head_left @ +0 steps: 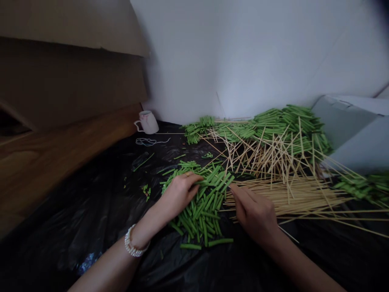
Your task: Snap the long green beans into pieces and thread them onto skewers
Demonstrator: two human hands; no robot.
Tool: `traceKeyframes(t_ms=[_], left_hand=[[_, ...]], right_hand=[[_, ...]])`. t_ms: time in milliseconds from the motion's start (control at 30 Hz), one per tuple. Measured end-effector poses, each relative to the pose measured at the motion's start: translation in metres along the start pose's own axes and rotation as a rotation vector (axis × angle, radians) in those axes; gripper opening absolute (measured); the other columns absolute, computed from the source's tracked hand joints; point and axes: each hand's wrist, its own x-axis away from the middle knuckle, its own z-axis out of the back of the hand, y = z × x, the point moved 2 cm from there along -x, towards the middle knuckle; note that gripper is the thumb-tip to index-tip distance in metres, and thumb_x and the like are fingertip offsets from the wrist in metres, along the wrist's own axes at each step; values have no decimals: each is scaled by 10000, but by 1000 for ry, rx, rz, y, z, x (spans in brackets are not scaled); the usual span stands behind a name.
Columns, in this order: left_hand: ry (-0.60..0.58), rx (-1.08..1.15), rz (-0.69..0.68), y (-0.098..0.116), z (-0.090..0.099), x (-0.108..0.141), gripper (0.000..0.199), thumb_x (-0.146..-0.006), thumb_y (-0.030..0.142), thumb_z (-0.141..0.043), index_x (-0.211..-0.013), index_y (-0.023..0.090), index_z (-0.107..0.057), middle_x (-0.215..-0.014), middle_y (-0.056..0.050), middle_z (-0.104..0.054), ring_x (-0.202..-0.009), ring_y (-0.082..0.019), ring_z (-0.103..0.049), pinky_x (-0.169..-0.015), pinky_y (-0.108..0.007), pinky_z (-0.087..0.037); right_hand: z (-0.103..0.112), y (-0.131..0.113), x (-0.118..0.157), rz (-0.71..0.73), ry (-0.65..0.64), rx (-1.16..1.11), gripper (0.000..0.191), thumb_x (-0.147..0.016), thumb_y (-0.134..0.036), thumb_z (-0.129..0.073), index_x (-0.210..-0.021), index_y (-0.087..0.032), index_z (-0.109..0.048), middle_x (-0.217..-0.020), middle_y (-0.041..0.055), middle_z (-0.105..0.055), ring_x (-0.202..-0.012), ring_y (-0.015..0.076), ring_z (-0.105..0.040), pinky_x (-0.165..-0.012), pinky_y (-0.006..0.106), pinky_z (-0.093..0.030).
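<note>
Cut green bean pieces (203, 219) lie in a heap on black plastic sheeting at the centre. Over the heap's upper left, my left hand (182, 188) has its fingers pinched on a green bean piece; a beaded bracelet is on that wrist. My right hand (253, 207) is closed at the heap's right side, its fingertips on a thin wooden skewer. Several bean pieces (220, 178) sit side by side on the skewer between my hands. Loose wooden skewers (298, 196) lie in a pile just right of my right hand.
Skewered green beans (279, 123) are stacked at the back against the wall, with more at the far right (373, 186). A white mug (148, 123) and coiled string (147, 142) are at the back left. A wooden board (69, 158) borders the sheeting; a pale box (355, 129) stands right.
</note>
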Motion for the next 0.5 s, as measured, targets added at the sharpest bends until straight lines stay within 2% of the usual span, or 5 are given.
traceKeyframes(t_ms=[133, 267, 333, 400, 500], left_hand=[[182, 153, 166, 0, 2, -4, 400, -839, 157, -624, -1237, 186, -595, -1193, -99, -670, -857, -180, -686, -802, -326, -530], [237, 587, 345, 0, 3, -6, 634, -747, 210, -746, -1333, 218, -506, -1346, -121, -586, -816, -156, -718, -790, -303, -555], [225, 824, 435, -1, 3, -7, 589, -696, 236, -800, -1240, 175, -581, -1249, -120, -651, -784, -143, -717, -786, -283, -556], [179, 1027, 528, -2, 2, -7, 441, -663, 273, -835, -1046, 120, -678, -1020, -100, -736, -756, -135, -709, -770, -256, -551], [136, 1252, 629, -3, 0, -8, 323, -596, 294, -882, -804, 105, -721, -767, -55, -742, -736, -125, -695, -752, -221, -539]], right_hand=[[1, -1, -1, 0, 5, -2, 254, -938, -115, -485, -1077, -92, -696, -825, 70, -740, -638, 156, -674, -580, 270, -437], [2, -2, -2, 6, 0, -6, 258, -940, -114, -481, -1083, -96, -695, -824, 66, -740, -611, 155, -664, -558, 279, -422], [2, -3, -2, 6, 6, -10, 254, -940, -114, -485, -1082, -97, -695, -830, 69, -740, -611, 156, -662, -556, 281, -418], [2, -3, -1, 9, 4, -20, 257, -939, -110, -482, -1087, -97, -692, -826, 70, -737, -612, 156, -659, -557, 281, -417], [2, -4, -1, 18, 0, -37, 269, -941, -107, -465, -1097, -93, -684, -807, 68, -730, -605, 152, -649, -560, 279, -414]])
